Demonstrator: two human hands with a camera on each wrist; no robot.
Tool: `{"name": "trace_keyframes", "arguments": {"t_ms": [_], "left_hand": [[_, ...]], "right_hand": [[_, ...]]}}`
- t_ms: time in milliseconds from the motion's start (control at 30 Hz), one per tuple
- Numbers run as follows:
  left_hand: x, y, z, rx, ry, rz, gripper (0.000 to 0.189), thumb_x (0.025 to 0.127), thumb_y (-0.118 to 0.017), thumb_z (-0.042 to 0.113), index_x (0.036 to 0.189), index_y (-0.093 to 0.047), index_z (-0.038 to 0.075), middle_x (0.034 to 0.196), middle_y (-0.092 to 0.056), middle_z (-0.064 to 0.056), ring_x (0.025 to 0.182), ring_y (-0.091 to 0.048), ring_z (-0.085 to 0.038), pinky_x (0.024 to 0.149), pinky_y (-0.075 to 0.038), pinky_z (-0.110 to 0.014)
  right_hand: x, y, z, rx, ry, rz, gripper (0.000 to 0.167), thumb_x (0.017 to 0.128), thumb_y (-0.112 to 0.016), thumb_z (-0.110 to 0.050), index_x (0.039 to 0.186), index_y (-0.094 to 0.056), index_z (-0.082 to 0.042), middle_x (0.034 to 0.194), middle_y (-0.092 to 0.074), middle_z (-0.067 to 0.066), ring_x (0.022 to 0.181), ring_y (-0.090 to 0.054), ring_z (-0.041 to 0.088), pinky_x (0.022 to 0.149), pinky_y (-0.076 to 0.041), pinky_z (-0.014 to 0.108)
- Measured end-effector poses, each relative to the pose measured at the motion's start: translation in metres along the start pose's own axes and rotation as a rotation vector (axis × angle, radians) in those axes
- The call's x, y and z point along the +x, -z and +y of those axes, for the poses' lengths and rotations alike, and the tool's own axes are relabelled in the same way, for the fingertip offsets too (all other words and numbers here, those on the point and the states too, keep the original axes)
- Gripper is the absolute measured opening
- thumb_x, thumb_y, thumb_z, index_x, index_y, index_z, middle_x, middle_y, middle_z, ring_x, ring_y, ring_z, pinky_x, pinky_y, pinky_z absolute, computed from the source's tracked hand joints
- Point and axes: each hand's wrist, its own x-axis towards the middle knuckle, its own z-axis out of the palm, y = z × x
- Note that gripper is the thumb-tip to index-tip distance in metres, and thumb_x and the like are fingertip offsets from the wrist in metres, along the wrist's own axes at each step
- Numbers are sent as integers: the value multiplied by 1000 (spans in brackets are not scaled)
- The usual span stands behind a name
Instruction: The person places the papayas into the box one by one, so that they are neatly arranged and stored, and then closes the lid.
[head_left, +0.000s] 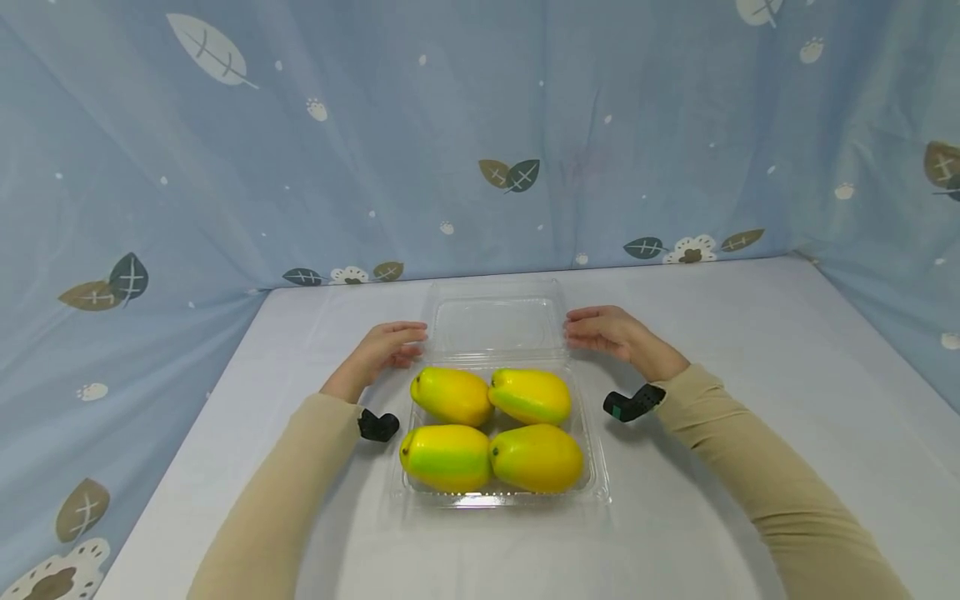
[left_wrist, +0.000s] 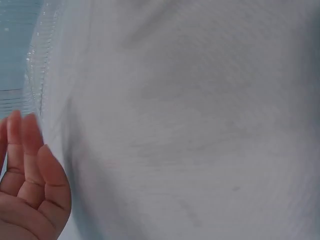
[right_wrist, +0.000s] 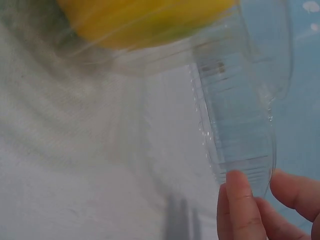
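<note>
A clear plastic clamshell container [head_left: 600, 487] lies on the table with its lid [head_left: 498, 327] folded back. Several yellow-green mangoes [head_left: 450, 458], perhaps papayas, fill its base in two rows. At the lid's left edge is my left hand [head_left: 386, 343], fingers nearly straight and tips at or just beside the rim. In the left wrist view its fingers [left_wrist: 31, 165] reach up to the ridged plastic, with the thumb mostly out of frame. My right hand [head_left: 611, 335] holds the lid's right edge. The right wrist view shows fingertips [right_wrist: 240, 187] and thumb on either side of the plastic.
A white cloth [head_left: 750, 400] covers the table. Blue leaf-print fabric [head_left: 450, 125] hangs behind it and at both sides. Black wrist devices [head_left: 633, 403] stick out inward from both beige sleeves, beside the container.
</note>
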Motion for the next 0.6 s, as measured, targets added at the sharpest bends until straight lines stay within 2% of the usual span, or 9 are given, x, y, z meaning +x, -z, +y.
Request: {"name": "trace_keyframes", "arguments": {"t_ms": [100, 233, 433, 600], "left_hand": [[-4, 2, 5, 31, -31, -2, 47, 92, -55, 26, 134, -46, 10, 135, -47, -13, 107, -54, -26, 93, -44, -36], [-7, 7, 11, 115, -85, -4, 46, 92, -54, 27, 134, -46, 10, 134, -48, -13, 109, -52, -29, 94, -43, -37], [-14, 16, 23, 213, -127, -15, 45, 93, -53, 26, 134, -46, 9, 130, -50, -15, 108, -53, -31, 94, -44, -40], [-23, 22, 35, 234, -149, -39, 48, 92, -54, 27, 135, -43, 8, 132, -49, -16, 111, -51, -34, 97, -41, -43]], "right_hand": [[-5, -2, -5, -79, 13, 33, 55, 91, -51, -1, 139, -27, 8, 117, -50, 15, 78, -62, 7, 80, -51, 21], [-9, -6, -16, -158, 29, 86, 53, 91, -53, -6, 138, -32, 4, 132, -42, 18, 80, -61, 5, 85, -49, 23], [-19, -10, -35, -257, 59, 108, 51, 93, -52, -10, 138, -34, 3, 135, -41, 21, 100, -55, 20, 94, -45, 35], [-32, -11, -52, -329, 74, 109, 50, 94, -51, -13, 139, -34, 0, 136, -41, 22, 103, -55, 21, 93, -46, 35]]}}
